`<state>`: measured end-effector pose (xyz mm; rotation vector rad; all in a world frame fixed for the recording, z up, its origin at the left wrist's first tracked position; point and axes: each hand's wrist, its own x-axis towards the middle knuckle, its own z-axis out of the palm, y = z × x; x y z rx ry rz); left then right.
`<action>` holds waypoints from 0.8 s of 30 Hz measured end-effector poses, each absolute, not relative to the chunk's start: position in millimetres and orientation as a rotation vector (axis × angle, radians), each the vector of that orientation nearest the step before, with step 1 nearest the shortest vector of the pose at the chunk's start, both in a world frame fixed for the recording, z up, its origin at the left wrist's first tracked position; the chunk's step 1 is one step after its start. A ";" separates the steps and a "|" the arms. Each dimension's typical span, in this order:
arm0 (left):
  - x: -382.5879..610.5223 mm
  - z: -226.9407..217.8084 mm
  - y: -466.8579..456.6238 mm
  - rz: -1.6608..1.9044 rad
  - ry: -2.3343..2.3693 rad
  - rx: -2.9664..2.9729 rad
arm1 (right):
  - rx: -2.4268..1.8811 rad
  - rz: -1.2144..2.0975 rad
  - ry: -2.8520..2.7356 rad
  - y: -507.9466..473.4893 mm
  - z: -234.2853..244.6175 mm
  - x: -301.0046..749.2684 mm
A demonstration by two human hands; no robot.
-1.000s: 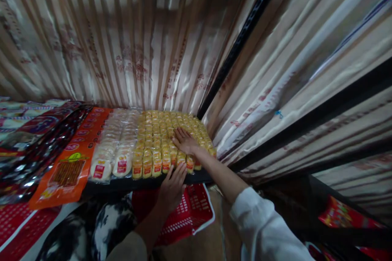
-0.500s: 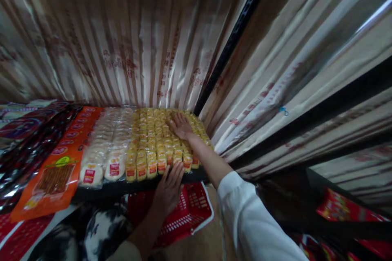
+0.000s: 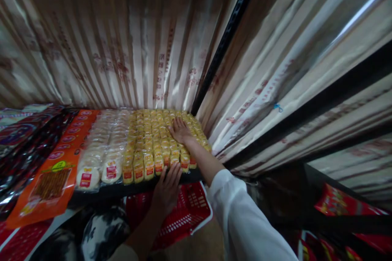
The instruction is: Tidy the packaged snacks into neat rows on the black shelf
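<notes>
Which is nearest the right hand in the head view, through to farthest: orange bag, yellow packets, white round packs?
1. Yellow packets: directly beneath the right hand.
2. White round packs: to the left, beside the yellow packets.
3. Orange bag: farther left.

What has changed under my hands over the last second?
The right hand has slid slightly farther back over the yellow packs. The camera view has shifted a little too. Nothing visibly taken hold of or let go. The left hand stays at the front row; the white packs and orange bag lie as before.
</notes>
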<state>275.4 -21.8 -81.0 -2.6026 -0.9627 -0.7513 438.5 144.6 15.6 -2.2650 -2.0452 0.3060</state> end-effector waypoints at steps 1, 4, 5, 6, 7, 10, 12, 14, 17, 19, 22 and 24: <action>275.5 -81.7 -22.0 -0.749 -0.966 -2.608 | -2.273 0.310 -2.048 144.4 14.2 436.6; 275.6 -84.0 -22.2 -0.738 -0.971 -2.620 | -2.245 0.350 -2.042 142.8 18.8 433.8; 275.5 -84.6 -22.2 -0.734 -0.969 -2.625 | -2.209 0.348 -2.034 140.5 23.2 434.7; 275.4 -85.1 -22.2 -0.727 -0.967 -2.631 | -2.161 0.319 -2.017 136.1 28.2 436.6; 275.3 -85.4 -22.2 -0.719 -0.967 -2.640 | -2.098 0.261 -1.987 129.1 33.1 439.1; 275.5 -85.3 -22.1 -0.679 -0.989 -2.675 | -1.893 -0.007 -1.793 88.3 38.2 446.5; 276.1 -84.5 -22.3 -0.651 -1.016 -2.703 | -1.798 -0.167 -1.603 46.3 27.9 447.4; 276.8 -83.4 -22.9 -0.629 -1.041 -2.732 | -1.736 -0.272 -1.515 -0.1 6.5 443.3; 277.3 -82.1 -24.1 -0.627 -1.069 -2.746 | -1.741 -0.311 -1.555 -56.8 -34.6 430.5; 276.9 -82.0 -24.5 -0.631 -1.065 -2.744 | -1.753 -0.288 -1.639 -76.3 -57.2 421.5; 275.7 -83.2 -24.3 -0.644 -1.028 -2.736 | -1.770 -0.227 -1.727 -78.6 -72.8 412.5; 275.6 -83.2 -24.5 -0.661 -1.002 -2.725 | -1.787 -0.173 -1.751 -71.1 -72.9 410.1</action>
